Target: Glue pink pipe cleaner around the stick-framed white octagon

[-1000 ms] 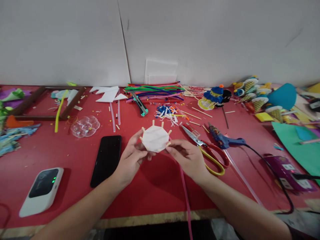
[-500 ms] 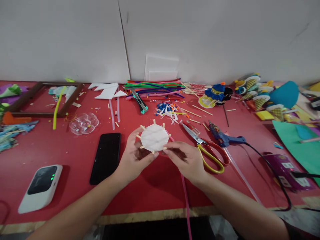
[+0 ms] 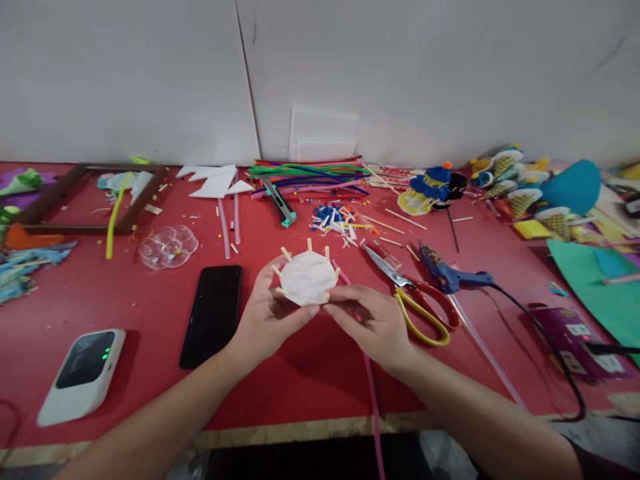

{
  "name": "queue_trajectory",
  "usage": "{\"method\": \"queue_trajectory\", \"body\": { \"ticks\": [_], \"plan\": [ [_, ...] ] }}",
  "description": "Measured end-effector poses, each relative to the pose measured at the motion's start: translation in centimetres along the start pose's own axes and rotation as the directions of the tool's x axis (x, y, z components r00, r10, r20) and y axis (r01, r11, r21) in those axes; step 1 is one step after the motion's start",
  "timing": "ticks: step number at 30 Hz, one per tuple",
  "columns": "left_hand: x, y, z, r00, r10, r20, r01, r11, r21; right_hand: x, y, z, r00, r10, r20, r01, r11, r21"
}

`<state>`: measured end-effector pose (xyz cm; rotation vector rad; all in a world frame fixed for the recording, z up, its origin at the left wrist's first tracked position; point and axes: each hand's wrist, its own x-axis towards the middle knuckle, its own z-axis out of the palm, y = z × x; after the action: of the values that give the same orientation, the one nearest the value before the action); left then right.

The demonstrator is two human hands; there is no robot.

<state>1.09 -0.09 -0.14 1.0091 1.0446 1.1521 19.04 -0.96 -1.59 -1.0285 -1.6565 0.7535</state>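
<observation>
A white polygon-shaped disc (image 3: 307, 280) with several short wooden sticks standing out around its edge is held up over the table. My left hand (image 3: 267, 310) grips it from the left and below, thumb along the lower edge and fingers behind. At the lower right, my right hand (image 3: 370, 320) pinches the disc's edge by one of the sticks. A long pink strip (image 3: 371, 387) passes behind my right hand and hangs over the table's front edge; whether my fingers touch it is hidden.
Right of my hands lie scissors (image 3: 420, 307) and a blue glue gun (image 3: 447, 270) with its cord. A black phone (image 3: 211, 317) and a white device (image 3: 83, 377) are on the left. Farther back are a cutter (image 3: 279, 203), pipe cleaners (image 3: 310, 175) and cut scraps (image 3: 340, 220).
The disc has tilted a little, its near edge now lower behind my left thumb, so the stick at the bottom no longer shows. Both hands keep their hold.
</observation>
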Motion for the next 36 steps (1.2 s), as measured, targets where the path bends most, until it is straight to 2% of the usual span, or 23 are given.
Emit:
{"method": "queue_trajectory", "body": {
  "ticks": [5,8,14,20,26,31,36],
  "plan": [
    [-0.2,0.1,0.1,1.000,-0.024,0.019,0.024,1.000,-0.005,0.0,0.0,-0.1,0.999,-0.051,-0.004,0.051,0.998,-0.048],
    [-0.3,-0.2,0.0,0.999,0.013,0.033,-0.013,1.000,0.000,0.1,0.0,-0.2,0.997,-0.070,0.013,0.071,0.996,-0.052],
    [-0.4,-0.6,-0.5,0.992,0.097,0.080,-0.101,0.994,0.039,0.1,-0.2,-0.4,0.999,-0.011,0.037,0.010,1.000,0.021],
    [-0.4,-0.8,-0.7,0.995,0.092,0.039,-0.093,0.995,0.039,0.1,-0.3,-0.3,0.999,-0.017,0.028,0.016,0.999,0.034],
    [-0.4,0.2,-0.1,0.991,0.132,0.038,-0.134,0.988,0.075,0.1,-0.4,-0.1,1.000,0.001,-0.016,-0.001,1.000,0.016],
    [-0.3,0.5,-0.1,0.993,0.112,0.031,-0.114,0.991,0.074,0.3,-0.5,-0.3,0.997,-0.076,0.001,0.076,0.997,-0.022],
    [-0.2,0.5,-0.1,0.986,0.164,0.004,-0.163,0.979,0.124,0.3,-0.4,-0.4,0.995,-0.096,0.009,0.097,0.995,-0.036]
  ]
}}
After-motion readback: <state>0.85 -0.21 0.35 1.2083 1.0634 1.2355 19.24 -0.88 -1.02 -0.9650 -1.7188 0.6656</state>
